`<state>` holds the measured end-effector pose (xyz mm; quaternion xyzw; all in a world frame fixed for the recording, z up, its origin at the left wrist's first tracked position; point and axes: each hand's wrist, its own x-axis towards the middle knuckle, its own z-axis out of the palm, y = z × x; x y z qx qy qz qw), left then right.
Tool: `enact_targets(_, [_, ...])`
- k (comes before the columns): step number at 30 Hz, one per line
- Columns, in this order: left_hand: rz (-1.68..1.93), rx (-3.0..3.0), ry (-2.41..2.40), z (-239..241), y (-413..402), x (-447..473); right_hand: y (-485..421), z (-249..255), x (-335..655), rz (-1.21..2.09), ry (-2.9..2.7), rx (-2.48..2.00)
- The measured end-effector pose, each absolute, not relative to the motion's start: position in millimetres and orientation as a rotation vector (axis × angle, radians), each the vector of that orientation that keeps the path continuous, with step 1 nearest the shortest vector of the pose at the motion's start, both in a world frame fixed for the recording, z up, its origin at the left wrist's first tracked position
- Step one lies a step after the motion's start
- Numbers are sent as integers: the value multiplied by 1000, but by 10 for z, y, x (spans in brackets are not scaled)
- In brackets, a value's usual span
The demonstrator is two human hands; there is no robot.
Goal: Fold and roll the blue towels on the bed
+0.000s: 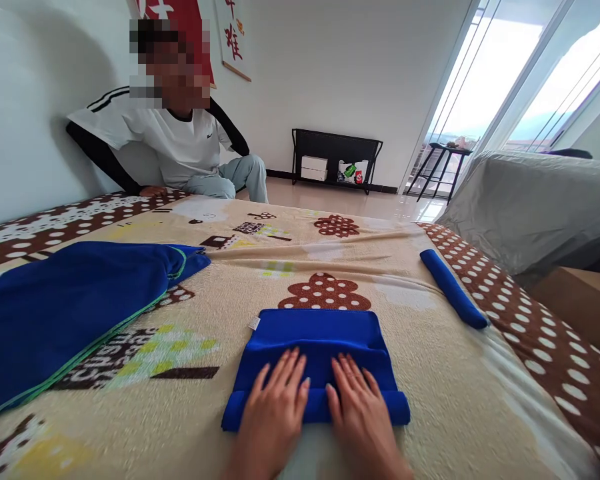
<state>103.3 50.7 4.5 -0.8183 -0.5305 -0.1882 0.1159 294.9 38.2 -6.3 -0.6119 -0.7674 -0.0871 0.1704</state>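
Note:
A folded blue towel [316, 337] lies on the patterned bedspread [190, 407] right in front of me, its near edge rolled into a thick tube. My left hand [275, 413] and my right hand [363, 417] rest side by side, palms down, on that rolled near edge, fingers spread and pointing away from me. Neither hand grips anything.
A tightly rolled blue towel [453, 288] lies at the right of the bed. A large spread blue cloth with green trim [65, 313] covers the left. A person in a white shirt [180, 143] sits at the far end. A grey-covered sofa [535, 207] stands on the right.

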Motion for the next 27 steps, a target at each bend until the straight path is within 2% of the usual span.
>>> enact_targets(3, [-626,-2171,-1761,-38,486,734,402,-60,3314,-324,-2061,-1968])
enact_targets(6, [-692,-2125,-1700,-91,462,681,378,-40,3435,-380,-2019,-2068])
enact_targets(12, [-620,-2527,-1333,17,520,1172,388,52,2947,-23,-2337,-1668])
enact_targets(16, [-632,-2318,-1632,-15,535,907,466,8,3232,45,-2202,-1871])
enact_targets(19, [-737,-2318,-1647,-72,516,448,455,-92,3701,69,-2072,-1988])
enact_targets(22, [-849,-2480,-1647,-25,495,83,421,-132,4042,220,-2011,-1925])
enact_targets(27, [-996,-2342,-2077,272,727,-21,728,24,4206,401,-1858,-1863])
